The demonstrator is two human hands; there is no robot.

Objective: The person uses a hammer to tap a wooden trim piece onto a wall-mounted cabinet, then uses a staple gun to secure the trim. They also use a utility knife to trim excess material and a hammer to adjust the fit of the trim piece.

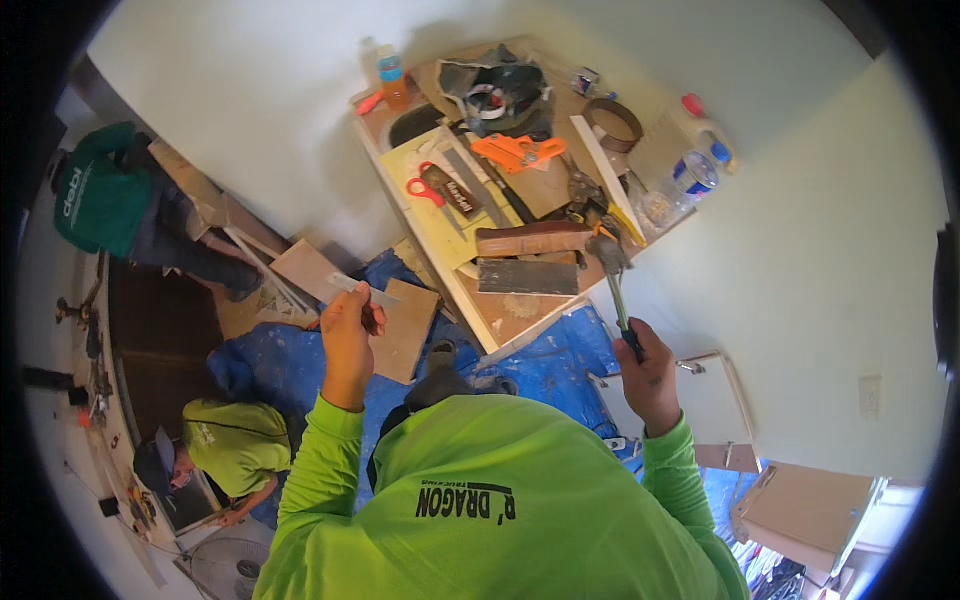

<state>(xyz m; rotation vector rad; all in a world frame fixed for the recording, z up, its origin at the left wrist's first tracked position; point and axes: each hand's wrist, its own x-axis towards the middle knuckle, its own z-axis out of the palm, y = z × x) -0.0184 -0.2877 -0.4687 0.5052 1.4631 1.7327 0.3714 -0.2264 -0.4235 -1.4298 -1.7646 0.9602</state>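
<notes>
My right hand (650,372) is wrapped round the dark grip of a hammer (616,292). Its grey head is raised at the near right edge of the cluttered work table (514,318). To the left, my left hand (350,325) is closed on a thin pale strip (372,293), whose exact kind I cannot make out. Nearest the hammer head on the table are a brown wooden block (534,239) and a dark flat block (527,277). Red-handled scissors (427,190), a dark packet (452,192) and an orange tool (517,152) lie farther back.
Bottles and a clear jar (663,207) stand along the table's rim. Blue sheeting (558,350) covers the floor, with wooden boards (403,330) at left and a white panel (718,398) at right. Two people, one in a green shirt (100,190), one in a lime shirt (232,447), are at left.
</notes>
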